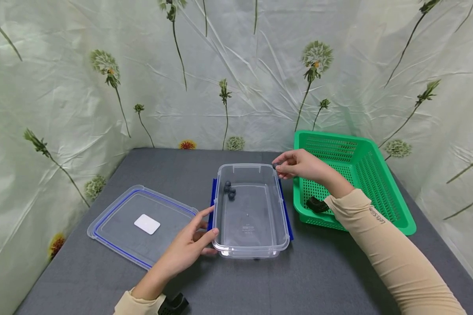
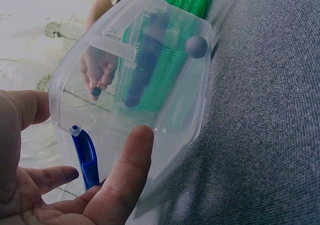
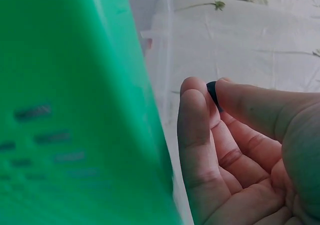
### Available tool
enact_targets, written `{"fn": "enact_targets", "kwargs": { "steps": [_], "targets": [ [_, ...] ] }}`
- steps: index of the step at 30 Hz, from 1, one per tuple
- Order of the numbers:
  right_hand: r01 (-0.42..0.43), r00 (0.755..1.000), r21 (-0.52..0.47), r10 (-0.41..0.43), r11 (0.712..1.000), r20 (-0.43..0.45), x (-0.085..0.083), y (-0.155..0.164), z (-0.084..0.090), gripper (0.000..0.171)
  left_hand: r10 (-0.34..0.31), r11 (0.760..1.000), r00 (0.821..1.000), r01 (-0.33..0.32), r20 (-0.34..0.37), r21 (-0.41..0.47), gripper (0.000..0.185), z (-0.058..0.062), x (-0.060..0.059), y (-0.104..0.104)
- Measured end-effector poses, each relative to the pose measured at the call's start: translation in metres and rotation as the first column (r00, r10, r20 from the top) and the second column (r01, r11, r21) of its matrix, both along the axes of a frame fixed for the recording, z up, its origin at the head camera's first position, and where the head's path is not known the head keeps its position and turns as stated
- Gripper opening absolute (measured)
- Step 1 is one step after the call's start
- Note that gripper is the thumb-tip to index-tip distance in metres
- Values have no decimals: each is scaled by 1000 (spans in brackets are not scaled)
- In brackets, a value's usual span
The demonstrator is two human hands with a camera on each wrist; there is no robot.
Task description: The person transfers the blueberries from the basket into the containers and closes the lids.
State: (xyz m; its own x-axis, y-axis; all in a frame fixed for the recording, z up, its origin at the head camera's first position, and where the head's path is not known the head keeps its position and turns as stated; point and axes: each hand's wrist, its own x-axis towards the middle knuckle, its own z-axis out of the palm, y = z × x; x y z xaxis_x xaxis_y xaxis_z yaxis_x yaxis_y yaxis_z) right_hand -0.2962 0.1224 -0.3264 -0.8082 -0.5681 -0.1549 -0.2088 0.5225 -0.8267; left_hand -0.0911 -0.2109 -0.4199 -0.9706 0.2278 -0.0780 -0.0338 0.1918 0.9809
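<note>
A clear plastic box [image 1: 273, 245] with blue side clips stands in the middle of the grey table. Three small dark balls [image 1: 229, 190] lie in its far left corner. My left hand [image 1: 195, 243] holds the box's near left corner, thumb on the rim [image 2: 131, 160]. My right hand [image 1: 289, 165] hovers over the box's far right corner and pinches one more dark ball [image 1: 275, 166] [image 3: 212, 91] between thumb and fingertips. The left wrist view shows that hand and ball [image 2: 96, 91] through the clear wall.
The box's clear lid [image 1: 114, 218] with a blue seal and a white label lies flat to the left. A green mesh basket [image 1: 382, 175] stands on the right with my right forearm across it. Flower-printed cloth walls the table at the back and sides.
</note>
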Motion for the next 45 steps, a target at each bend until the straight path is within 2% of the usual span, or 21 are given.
{"fn": "enact_targets", "kwargs": {
  "steps": [19,34,45],
  "targets": [
    [-96,993,5,95,995,68,-7,-40,-1,34,25,1000,1000,-25,15,-17,68,0,0,0],
    [-113,986,78,102,990,135,-11,-67,-9,34,18,1000,1000,-18,19,-8,67,-1,0,0],
    [-109,984,62,99,992,145,-9,-64,-6,36,17,1000,1000,-17,15,-6,67,-1,1,0]
  ]
}}
